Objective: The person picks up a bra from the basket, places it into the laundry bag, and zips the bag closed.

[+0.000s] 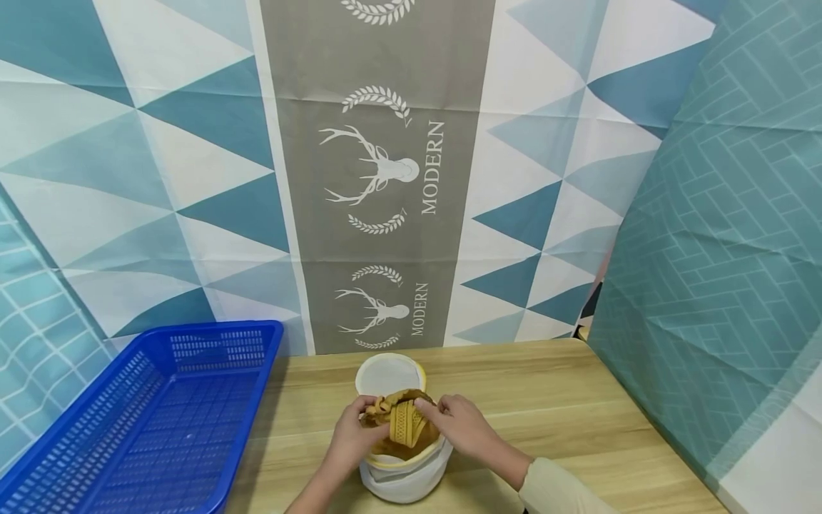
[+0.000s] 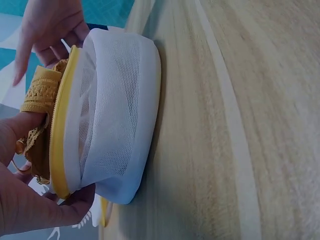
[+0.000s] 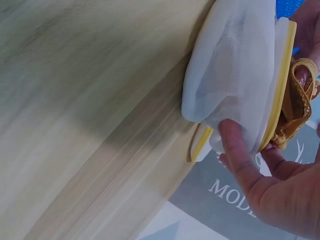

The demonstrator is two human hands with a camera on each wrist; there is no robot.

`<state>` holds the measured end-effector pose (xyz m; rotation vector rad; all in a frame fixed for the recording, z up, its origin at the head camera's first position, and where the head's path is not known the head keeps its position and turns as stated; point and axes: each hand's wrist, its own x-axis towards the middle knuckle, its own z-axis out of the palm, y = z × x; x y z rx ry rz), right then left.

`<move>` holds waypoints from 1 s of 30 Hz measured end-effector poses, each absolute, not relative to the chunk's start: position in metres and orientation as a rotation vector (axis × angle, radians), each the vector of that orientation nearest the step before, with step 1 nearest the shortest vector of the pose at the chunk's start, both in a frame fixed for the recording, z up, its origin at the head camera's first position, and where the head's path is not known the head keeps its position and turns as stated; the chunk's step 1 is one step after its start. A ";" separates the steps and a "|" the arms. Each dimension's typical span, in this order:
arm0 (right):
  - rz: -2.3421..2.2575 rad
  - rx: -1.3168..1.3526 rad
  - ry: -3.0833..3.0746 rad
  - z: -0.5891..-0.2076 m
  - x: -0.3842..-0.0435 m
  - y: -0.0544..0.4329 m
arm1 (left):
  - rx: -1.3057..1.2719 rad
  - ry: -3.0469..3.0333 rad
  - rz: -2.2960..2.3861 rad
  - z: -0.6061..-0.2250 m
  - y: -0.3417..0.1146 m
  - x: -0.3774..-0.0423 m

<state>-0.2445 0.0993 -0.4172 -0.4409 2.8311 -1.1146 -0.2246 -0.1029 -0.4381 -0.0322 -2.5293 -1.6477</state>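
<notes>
Garment (image 1: pixel 407 424) was bunched in the unzipped bag (image 1: pixel 406 484).
It was pinched by the left hand (image 1: pixel 352 437); the bag was touched by the right hand (image 1: pixel 467 428), fingers parted. Left bulging, the garment could be caught by the zip (image 2: pixel 59 132).

Curtained-off work nook: patterned hangings (image 1: pixel 372 243) around wood-grain table (image 1: pixel 546 421).

White lettering "MODERN" (image 1: pixel 433 168) stands twice, turned sideways, on the grey wall panel (image 1: pixel 379 248).

Room right of bag (image 1: pixel 406 482), basket (image 1: pixel 180 428) left
</notes>
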 end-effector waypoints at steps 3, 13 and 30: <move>-1.095 -0.431 2.868 -0.418 -0.244 0.097 | -0.038 -2.543 -1.651 -0.437 -0.102 -0.224; -1.096 -0.438 2.920 -0.419 -0.242 0.095 | 0.027 -2.509 -1.845 -0.434 -0.105 -0.220; -1.085 -0.451 2.924 -0.421 -0.242 0.092 | -0.337 -2.533 -1.516 -0.445 -0.109 -0.217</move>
